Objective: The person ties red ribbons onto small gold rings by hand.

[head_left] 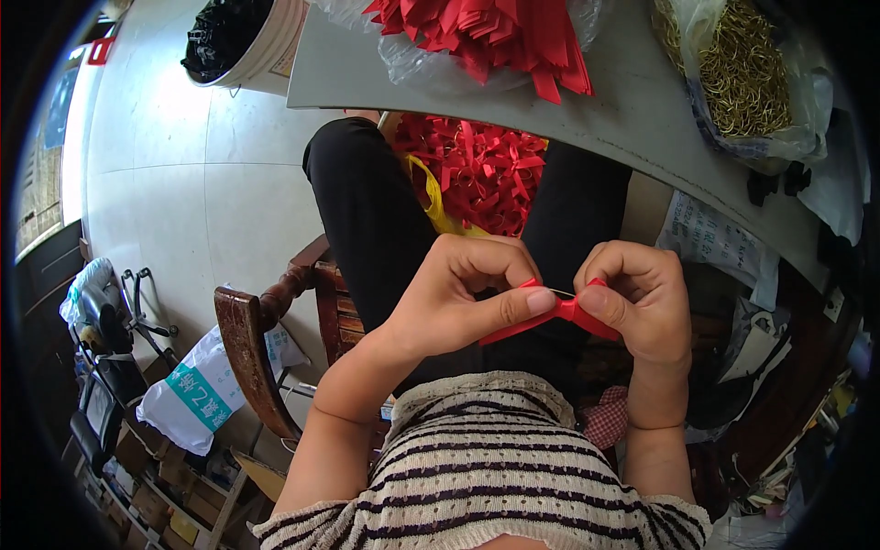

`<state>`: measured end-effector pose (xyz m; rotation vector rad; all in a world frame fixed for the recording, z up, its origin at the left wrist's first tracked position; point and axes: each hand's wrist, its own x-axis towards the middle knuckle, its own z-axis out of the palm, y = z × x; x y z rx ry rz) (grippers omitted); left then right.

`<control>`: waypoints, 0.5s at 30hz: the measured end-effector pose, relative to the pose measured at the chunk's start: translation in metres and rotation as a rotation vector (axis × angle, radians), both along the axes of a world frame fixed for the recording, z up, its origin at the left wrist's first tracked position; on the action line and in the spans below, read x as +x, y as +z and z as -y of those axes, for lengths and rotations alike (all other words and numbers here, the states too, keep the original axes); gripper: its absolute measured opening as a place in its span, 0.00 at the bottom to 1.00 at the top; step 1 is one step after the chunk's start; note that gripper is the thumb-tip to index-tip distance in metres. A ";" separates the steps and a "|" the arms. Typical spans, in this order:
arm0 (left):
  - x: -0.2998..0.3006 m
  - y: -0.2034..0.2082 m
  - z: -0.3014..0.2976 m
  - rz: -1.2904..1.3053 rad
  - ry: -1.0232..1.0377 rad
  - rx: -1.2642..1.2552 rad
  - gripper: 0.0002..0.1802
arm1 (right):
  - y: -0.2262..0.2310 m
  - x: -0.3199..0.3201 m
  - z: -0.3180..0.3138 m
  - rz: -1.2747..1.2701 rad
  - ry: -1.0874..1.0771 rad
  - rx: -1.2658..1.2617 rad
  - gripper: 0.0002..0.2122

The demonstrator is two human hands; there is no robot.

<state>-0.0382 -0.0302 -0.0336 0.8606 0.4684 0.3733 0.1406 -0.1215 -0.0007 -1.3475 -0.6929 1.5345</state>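
Note:
Between my two hands, above my lap, is a red ribbon bow (570, 313) with a thin gold wire at its middle. My left hand (486, 289) pinches the bow's left side between thumb and finger. On the other side my right hand (642, 298) grips the right loop the same way, its thumb close to the centre. The fingertips hide part of the ribbon and wire. Beyond the hands, between my knees, a container lined with a yellow bag (431, 197) holds many finished-looking red bows (481, 170) with gold ties.
A grey table (339, 69) ahead carries a pile of cut red ribbon strips (486, 37) on clear plastic. To its right a plastic bag holds gold wire pieces (747, 78). A white bucket (261, 50) stands far left; a wooden chair arm (243, 348) and white sack (197, 394) lie left.

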 end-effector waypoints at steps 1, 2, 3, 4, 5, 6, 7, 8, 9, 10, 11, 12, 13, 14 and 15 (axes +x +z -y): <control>0.001 0.001 -0.001 -0.024 -0.002 0.016 0.07 | 0.000 0.000 -0.001 0.030 -0.013 0.020 0.07; 0.002 0.003 -0.002 -0.024 -0.002 0.015 0.07 | 0.000 0.000 -0.002 0.030 -0.013 0.020 0.07; 0.002 0.004 -0.003 -0.054 -0.010 0.126 0.07 | 0.000 -0.001 -0.002 0.082 -0.051 0.050 0.07; 0.002 0.005 -0.003 -0.084 -0.018 0.236 0.07 | -0.001 -0.002 -0.002 0.134 -0.090 0.081 0.08; 0.003 0.004 -0.003 -0.085 -0.019 0.236 0.07 | -0.002 -0.003 -0.003 0.133 -0.090 0.081 0.08; 0.003 0.003 -0.003 -0.075 -0.005 0.215 0.07 | -0.003 -0.006 -0.004 0.136 -0.102 0.134 0.08; 0.002 0.002 -0.002 -0.064 0.008 0.194 0.07 | -0.004 -0.008 -0.005 0.139 -0.115 0.187 0.08; 0.002 0.003 -0.002 -0.066 0.007 0.193 0.07 | -0.006 -0.009 -0.004 0.138 -0.115 0.186 0.08; 0.002 0.004 -0.002 -0.043 0.005 0.166 0.06 | -0.007 -0.009 -0.003 0.153 -0.119 0.168 0.08; 0.002 0.004 -0.002 -0.021 0.003 0.138 0.06 | -0.008 -0.010 -0.001 0.168 -0.123 0.151 0.08; 0.002 0.004 -0.003 -0.022 0.002 0.138 0.06 | -0.006 -0.011 -0.001 0.167 -0.123 0.150 0.08; 0.002 0.003 -0.004 -0.010 0.011 0.255 0.06 | -0.003 -0.013 0.000 0.040 -0.159 0.082 0.08; 0.002 0.003 -0.005 0.001 0.019 0.372 0.07 | -0.002 -0.015 0.000 -0.086 -0.193 0.014 0.07; 0.003 0.003 -0.004 0.001 0.018 0.371 0.07 | -0.002 -0.018 0.001 -0.086 -0.194 0.014 0.07; 0.005 0.003 -0.003 -0.042 0.113 0.568 0.07 | -0.003 -0.020 0.002 -0.163 -0.234 0.018 0.07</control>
